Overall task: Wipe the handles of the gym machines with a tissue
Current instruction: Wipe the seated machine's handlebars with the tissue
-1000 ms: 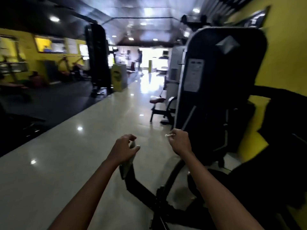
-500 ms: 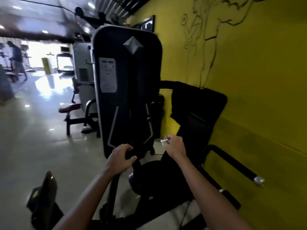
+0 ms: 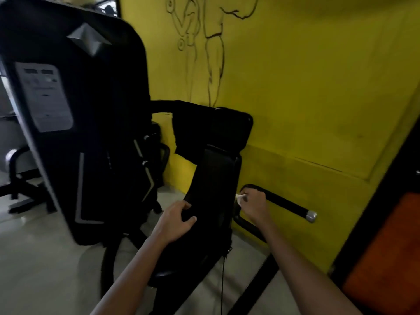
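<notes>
At the far left stands the tall black weight-stack cover point(image 3: 75, 123) of a gym machine, with a pale label point(image 3: 44, 96) stuck to its face. Just right of it rises the machine's black padded backrest point(image 3: 211, 185). The left hand point(image 3: 175, 221) rests on the backrest's left edge, thumb on the front face and fingers curled round the side, gripping the pad. Further right, the right hand point(image 3: 254, 204) is closed in a fist at the curved inner end of the black handle point(image 3: 286, 204), pinching a small white tissue point(image 3: 239, 197) that pokes out past the knuckles beside the bar. The handle runs on rightward to a silver end cap point(image 3: 311, 216), in front of the yellow wall point(image 3: 318, 87).
</notes>
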Available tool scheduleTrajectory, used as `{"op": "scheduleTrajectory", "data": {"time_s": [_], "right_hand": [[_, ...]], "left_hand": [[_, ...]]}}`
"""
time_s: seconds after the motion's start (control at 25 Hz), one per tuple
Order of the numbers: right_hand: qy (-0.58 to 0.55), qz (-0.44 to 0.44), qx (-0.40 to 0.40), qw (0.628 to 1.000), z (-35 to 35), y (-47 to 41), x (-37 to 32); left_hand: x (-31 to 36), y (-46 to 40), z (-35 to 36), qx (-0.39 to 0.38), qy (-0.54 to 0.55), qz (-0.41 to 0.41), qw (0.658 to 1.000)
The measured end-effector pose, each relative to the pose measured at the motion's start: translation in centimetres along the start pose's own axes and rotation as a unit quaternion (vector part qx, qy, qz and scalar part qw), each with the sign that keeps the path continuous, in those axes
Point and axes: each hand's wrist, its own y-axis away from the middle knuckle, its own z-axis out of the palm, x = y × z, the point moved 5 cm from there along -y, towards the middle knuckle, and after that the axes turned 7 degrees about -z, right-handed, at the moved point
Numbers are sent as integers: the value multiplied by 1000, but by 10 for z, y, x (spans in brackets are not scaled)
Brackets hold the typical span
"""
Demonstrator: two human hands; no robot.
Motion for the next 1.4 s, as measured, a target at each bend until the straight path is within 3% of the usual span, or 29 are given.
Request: {"op": "scheduleTrajectory", "data": {"time_s": [0.2, 0.56, 1.4], "right_hand": [[62, 85, 99, 990, -15, 27, 15], [130, 218, 165, 953, -34, 91, 47], [123, 265, 187, 938, -51, 70, 128]], "left_hand": [[-4, -42, 19, -75, 3, 78, 994], [-7, -58, 59, -148, 14, 155, 977], [24, -103, 144, -194, -30, 220, 956]]}}
